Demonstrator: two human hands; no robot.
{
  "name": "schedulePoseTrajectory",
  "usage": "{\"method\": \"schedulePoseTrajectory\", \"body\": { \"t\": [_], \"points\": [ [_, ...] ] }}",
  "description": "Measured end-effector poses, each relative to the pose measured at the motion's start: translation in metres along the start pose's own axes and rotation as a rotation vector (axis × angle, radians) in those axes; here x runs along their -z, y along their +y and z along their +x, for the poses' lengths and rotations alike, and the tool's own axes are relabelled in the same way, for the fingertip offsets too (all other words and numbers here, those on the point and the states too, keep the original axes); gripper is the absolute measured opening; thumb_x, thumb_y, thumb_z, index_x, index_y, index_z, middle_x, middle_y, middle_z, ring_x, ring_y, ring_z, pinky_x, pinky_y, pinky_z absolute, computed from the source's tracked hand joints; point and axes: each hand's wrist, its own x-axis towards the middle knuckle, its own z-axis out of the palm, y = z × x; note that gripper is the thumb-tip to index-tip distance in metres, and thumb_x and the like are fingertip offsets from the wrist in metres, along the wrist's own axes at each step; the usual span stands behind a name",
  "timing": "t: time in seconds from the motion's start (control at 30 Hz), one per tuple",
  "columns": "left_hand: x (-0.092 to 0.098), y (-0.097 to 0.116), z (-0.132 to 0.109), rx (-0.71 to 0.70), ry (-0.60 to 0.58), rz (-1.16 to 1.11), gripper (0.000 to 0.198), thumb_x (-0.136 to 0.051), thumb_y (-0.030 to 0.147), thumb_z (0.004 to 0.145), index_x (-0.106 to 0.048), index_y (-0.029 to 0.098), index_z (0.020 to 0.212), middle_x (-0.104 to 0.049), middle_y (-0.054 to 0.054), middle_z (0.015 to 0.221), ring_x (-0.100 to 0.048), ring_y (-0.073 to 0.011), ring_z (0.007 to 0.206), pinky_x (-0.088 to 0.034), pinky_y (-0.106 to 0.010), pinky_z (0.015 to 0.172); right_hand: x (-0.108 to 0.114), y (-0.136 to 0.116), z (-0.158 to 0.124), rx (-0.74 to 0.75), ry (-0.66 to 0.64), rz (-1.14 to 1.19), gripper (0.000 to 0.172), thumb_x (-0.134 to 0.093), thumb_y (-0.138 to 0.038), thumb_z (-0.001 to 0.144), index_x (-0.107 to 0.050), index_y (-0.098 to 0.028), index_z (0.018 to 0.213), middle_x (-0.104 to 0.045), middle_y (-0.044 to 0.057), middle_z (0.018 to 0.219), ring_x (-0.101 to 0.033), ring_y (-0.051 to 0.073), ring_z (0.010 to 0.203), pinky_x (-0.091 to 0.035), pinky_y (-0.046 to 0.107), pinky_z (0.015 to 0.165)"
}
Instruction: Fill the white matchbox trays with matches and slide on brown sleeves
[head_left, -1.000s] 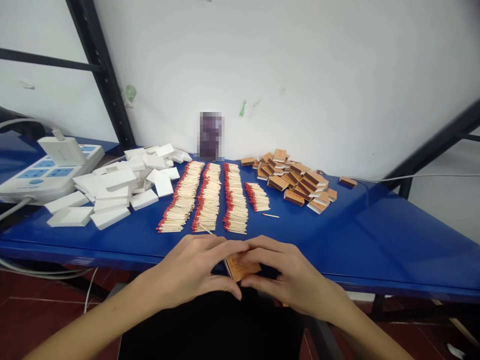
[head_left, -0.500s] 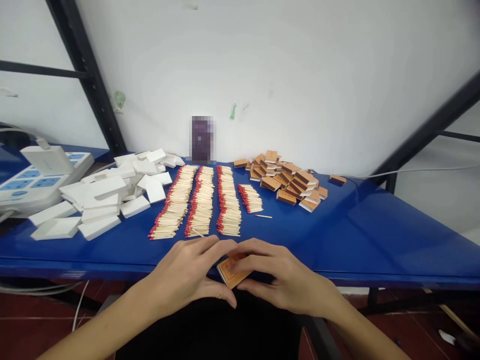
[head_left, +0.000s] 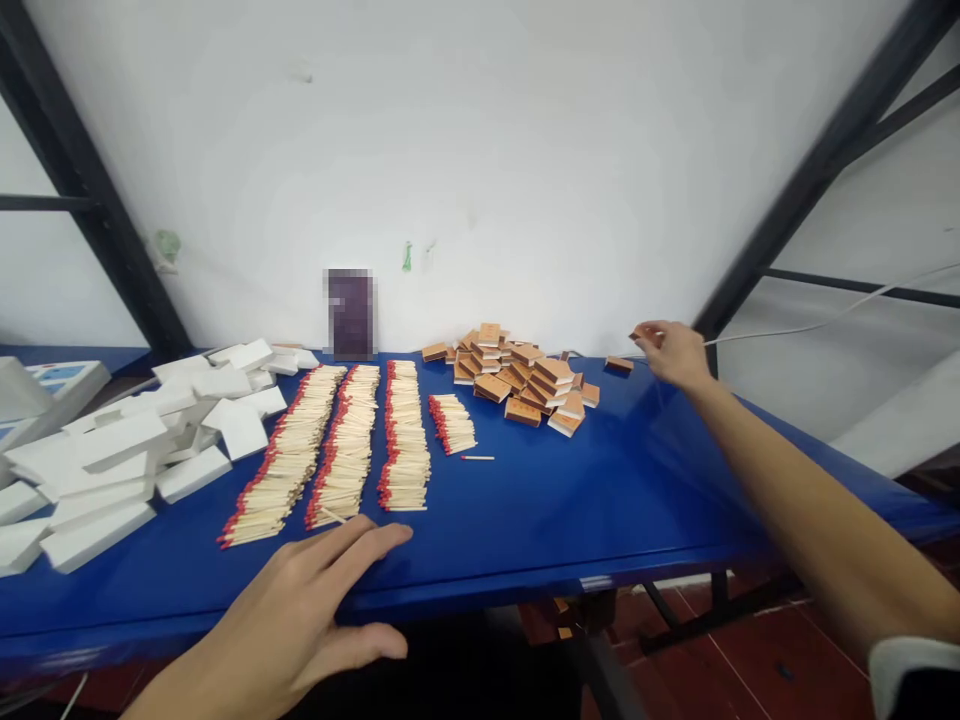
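My right hand (head_left: 670, 350) reaches to the far right of the blue table, its fingers closed around a brown matchbox (head_left: 636, 337) that is mostly hidden by them. Just left of and below it, a single matchbox (head_left: 619, 365) lies near the wall. My left hand (head_left: 330, 590) hovers at the front edge of the table, thumb and fingers apart, with nothing in it. Beyond its fingertips are long rows of red-tipped matches (head_left: 405, 440). A shorter group of matches (head_left: 452, 424) lies to their right, with one loose match (head_left: 478, 458) in front.
A heap of brown matchbox sleeves (head_left: 523, 408) lies at the back centre. White inner trays (head_left: 135, 440) are piled on the left, beside a power strip (head_left: 71, 395). A dark blurred rectangle (head_left: 352, 315) leans on the wall. Black metal posts (head_left: 810, 190) flank the table (head_left: 525, 520).
Both hands were together around a matchbox at the front edge. My right hand has carried the matchbox to the far right; my left hand has come away empty. The view has turned right.
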Motion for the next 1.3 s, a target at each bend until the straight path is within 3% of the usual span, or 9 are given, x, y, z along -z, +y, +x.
{"method": "schedulePoseTrajectory", "body": {
  "t": [0.1, 0.33, 0.57, 0.73, 0.83, 0.97, 1.07, 1.2, 1.3],
  "points": [
    [-0.003, -0.005, -0.006, 0.017, -0.022, 0.011, 0.052, -0.062, 0.059, 0.087, -0.055, 0.036, 0.133, -0.071, 0.0, 0.119, -0.073, -0.0192, 0.097, -0.057, -0.02, 0.08, -0.032, 0.027, 0.008, 0.002, -0.107, -0.061, 0.016, -0.06, -0.025, 0.088, -0.072, -0.013, 0.088, -0.071, 0.016, 0.095, -0.065, 0.027, 0.093, -0.05, 0.04, 0.087],
    [-0.016, -0.006, -0.016, 0.089, 0.015, 0.101, 0.053, -0.059, 0.064, 0.086, -0.056, 0.038, 0.132, -0.07, 0.0, 0.121, -0.072, -0.021, 0.1, -0.057, -0.022, 0.083, -0.072, 0.058, 0.0, -0.007, -0.267, -0.131, 0.035, -0.059, -0.035, 0.096, -0.058, -0.018, 0.126, -0.06, 0.009, 0.126, -0.062, 0.022, 0.105, -0.055, 0.043, 0.088],
    [-0.007, -0.002, -0.007, 0.066, 0.014, 0.06, 0.048, -0.058, 0.062, 0.088, -0.061, 0.037, 0.129, -0.073, -0.001, 0.114, -0.072, -0.0203, 0.095, -0.057, -0.021, 0.08, -0.077, 0.058, -0.001, -0.022, -0.254, -0.094, 0.035, -0.06, -0.036, 0.096, -0.058, -0.017, 0.125, -0.061, 0.009, 0.125, -0.063, 0.022, 0.104, -0.055, 0.043, 0.088],
    [0.003, 0.002, -0.001, 0.124, -0.044, -0.032, 0.04, -0.059, 0.055, 0.089, -0.064, 0.035, 0.123, -0.074, -0.001, 0.102, -0.07, -0.0177, 0.083, -0.057, -0.02, 0.07, -0.066, 0.049, -0.007, 0.015, -0.098, 0.0, 0.019, -0.056, -0.018, 0.09, -0.066, -0.012, 0.106, -0.066, 0.017, 0.111, -0.061, 0.027, 0.105, -0.047, 0.043, 0.094],
    [0.013, -0.004, 0.003, 0.205, 0.022, -0.119, 0.024, -0.05, 0.041, 0.096, -0.065, 0.031, 0.113, -0.073, 0.002, 0.087, -0.066, -0.014, 0.069, -0.055, -0.02, 0.062, -0.055, 0.033, -0.006, 0.048, 0.02, 0.086, 0.022, -0.053, -0.014, 0.084, -0.066, -0.014, 0.101, -0.066, 0.018, 0.108, -0.059, 0.027, 0.102, -0.045, 0.041, 0.092],
    [0.042, -0.033, 0.004, 0.266, 0.221, 0.166, 0.016, -0.054, 0.037, 0.094, -0.063, 0.027, 0.103, -0.071, 0.0, 0.095, -0.064, -0.0211, 0.088, -0.051, -0.033, 0.084, -0.038, -0.008, -0.004, 0.104, 0.094, 0.202, 0.022, -0.051, -0.018, 0.083, -0.068, -0.016, 0.097, -0.066, 0.015, 0.101, -0.06, 0.019, 0.084, -0.049, 0.032, 0.076],
    [0.066, -0.06, 0.0, 0.322, 0.125, 0.504, 0.023, -0.052, 0.037, 0.094, -0.064, 0.022, 0.105, -0.068, -0.007, 0.111, -0.059, -0.0308, 0.105, -0.043, -0.051, 0.099, -0.022, -0.048, -0.012, 0.174, 0.059, 0.241, 0.024, -0.053, -0.024, 0.084, -0.069, -0.018, 0.102, -0.065, 0.016, 0.113, -0.061, 0.023, 0.098, -0.05, 0.032, 0.073],
    [0.077, -0.09, -0.007, 0.362, 0.08, 0.645, 0.031, -0.05, 0.036, 0.095, -0.066, 0.02, 0.116, -0.057, -0.012, 0.132, -0.05, -0.0391, 0.121, -0.038, -0.065, 0.1, 0.008, -0.103, -0.036, 0.277, -0.023, 0.264, 0.017, -0.057, -0.03, 0.085, -0.065, -0.024, 0.097, -0.063, 0.01, 0.124, -0.058, 0.028, 0.113, -0.049, 0.037, 0.08],
    [0.075, -0.106, -0.001, 0.396, 0.076, 0.704, 0.032, -0.049, 0.04, 0.097, -0.067, 0.026, 0.118, -0.055, -0.007, 0.135, -0.043, -0.0419, 0.128, -0.036, -0.07, 0.099, 0.03, -0.139, -0.06, 0.354, -0.02, 0.352, 0.009, -0.055, -0.029, 0.085, -0.055, -0.024, 0.077, -0.066, 0.005, 0.094, -0.06, 0.023, 0.09, -0.046, 0.034, 0.074]
  ]
}}
